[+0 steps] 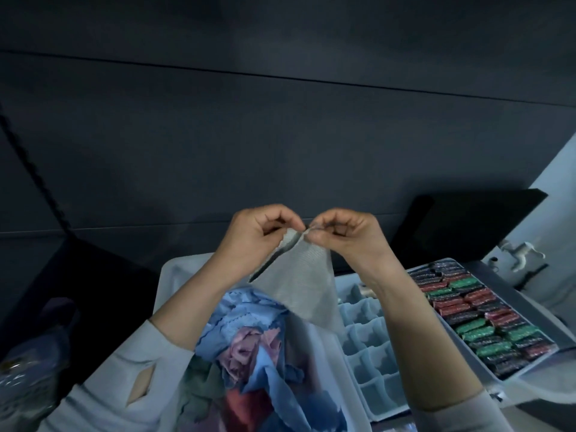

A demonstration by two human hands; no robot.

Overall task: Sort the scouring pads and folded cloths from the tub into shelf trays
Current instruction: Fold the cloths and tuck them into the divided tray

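At lower centre of the frame I see the tub (174, 275) heaped with loose cloths (249, 347). Above it, my left hand (258, 232) and right hand (346, 232) each pinch the top edge of a grey cloth (302, 285). At right lie a divided tray (364, 347) and a tray of scouring pads (486, 319).

Bare hands; pale grey sleeves (124, 378), the left one with a slit opening.
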